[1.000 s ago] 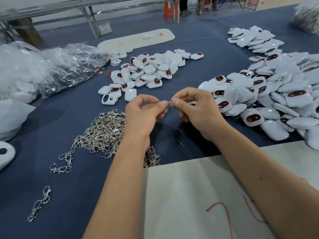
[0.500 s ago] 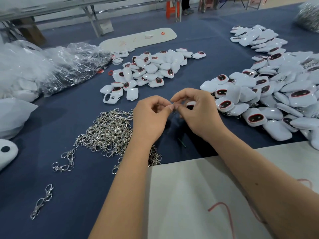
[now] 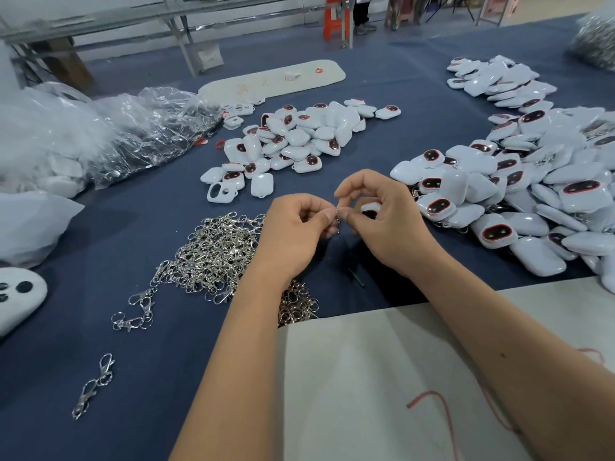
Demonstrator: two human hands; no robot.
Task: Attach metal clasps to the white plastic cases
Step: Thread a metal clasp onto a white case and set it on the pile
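My left hand (image 3: 293, 234) and my right hand (image 3: 389, 224) meet over the blue table, fingertips together. Between them hangs a small metal clasp (image 3: 337, 221), pinched by my left thumb and forefinger. My right hand holds a white plastic case (image 3: 370, 209) with a dark red-rimmed window, mostly hidden in its curled fingers, and also touches the clasp. A heap of loose silver clasps (image 3: 213, 257) lies just left of my left hand. White cases lie in a pile at centre back (image 3: 293, 141) and in a larger pile on the right (image 3: 519, 188).
Clear plastic bags (image 3: 133, 131) sit at the left. A pale board (image 3: 399, 377) covers the near table edge under my forearms. Two stray clasps (image 3: 95, 384) lie at the near left. A white oval board (image 3: 276, 78) lies at the back, another case pile (image 3: 496, 81) at far right.
Both hands have dropped slightly toward the table, fingertips still together. The white case now shows more plainly in my right hand, and the clasp hangs between the fingertips.
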